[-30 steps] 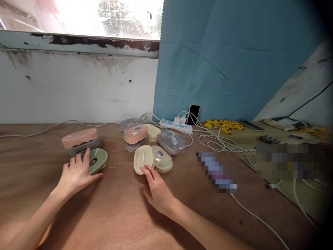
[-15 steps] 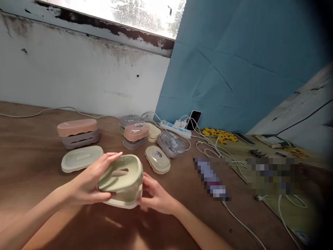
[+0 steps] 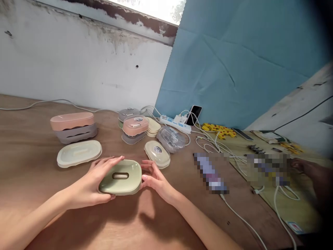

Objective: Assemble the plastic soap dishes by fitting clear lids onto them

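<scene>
Between my hands is a pale green oval plastic box (image 3: pixel 131 182), its smooth face with a long rounded slot turned up toward me. My left hand (image 3: pixel 95 182) wraps its left end, thumb along the near side and fingers over the far edge. On the right end, the curved fingers and thumb of my right hand (image 3: pixel 157 182) press against the rim. Just behind the left fingers lies a cream oval tray (image 3: pixel 78 161) with a small slot. A cream clear-topped lid (image 3: pixel 157 154) with a round sticker rests beyond my right hand.
At the back left, a pink box (image 3: pixel 73 122) sits on grey trays (image 3: pixel 76 134). Pink and grey lidded boxes (image 3: pixel 135 125), clear lids (image 3: pixel 171 139) and a power strip (image 3: pixel 175 124) stand behind. Cables and a blurred phone (image 3: pixel 209 173) lie right; another person's hand (image 3: pixel 304 168) is at far right.
The green box has gone from tilted, side showing, to nearly level with its slotted face up. My hands stay at its two ends. The view has shifted slightly downward.
</scene>
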A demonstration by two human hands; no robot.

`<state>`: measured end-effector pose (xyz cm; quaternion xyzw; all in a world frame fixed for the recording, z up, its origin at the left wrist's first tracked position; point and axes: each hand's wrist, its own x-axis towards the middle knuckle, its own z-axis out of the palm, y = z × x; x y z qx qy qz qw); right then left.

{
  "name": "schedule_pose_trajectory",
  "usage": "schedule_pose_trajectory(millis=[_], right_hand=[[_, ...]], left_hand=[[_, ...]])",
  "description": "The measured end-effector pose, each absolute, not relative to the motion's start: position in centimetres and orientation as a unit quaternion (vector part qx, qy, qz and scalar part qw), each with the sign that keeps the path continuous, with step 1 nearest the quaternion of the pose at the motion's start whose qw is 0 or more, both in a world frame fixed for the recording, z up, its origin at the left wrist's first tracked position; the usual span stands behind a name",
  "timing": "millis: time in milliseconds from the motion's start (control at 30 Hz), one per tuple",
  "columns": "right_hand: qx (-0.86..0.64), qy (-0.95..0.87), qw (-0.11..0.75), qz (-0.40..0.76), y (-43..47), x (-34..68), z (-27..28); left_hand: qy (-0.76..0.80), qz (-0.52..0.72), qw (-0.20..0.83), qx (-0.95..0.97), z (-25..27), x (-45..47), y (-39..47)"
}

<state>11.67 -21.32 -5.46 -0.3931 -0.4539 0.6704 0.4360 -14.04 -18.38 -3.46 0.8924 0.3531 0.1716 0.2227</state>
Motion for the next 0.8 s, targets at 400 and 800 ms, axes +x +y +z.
schedule_pose_trajectory(millis=[400, 800], right_hand=[[-0.444, -0.503, 0.428, 0.605, -21.8, 11.5, -5.3], [-0.460, -0.489, 0.456, 0.584, -21.6, 11.1, -6.0]], left_hand=[[0.382, 0.136, 0.237, 0.883, -4.4, -14.3, -17.4], [0.381, 0.171, 0.177, 0.891, -5.0, -13.2, -18.3]])
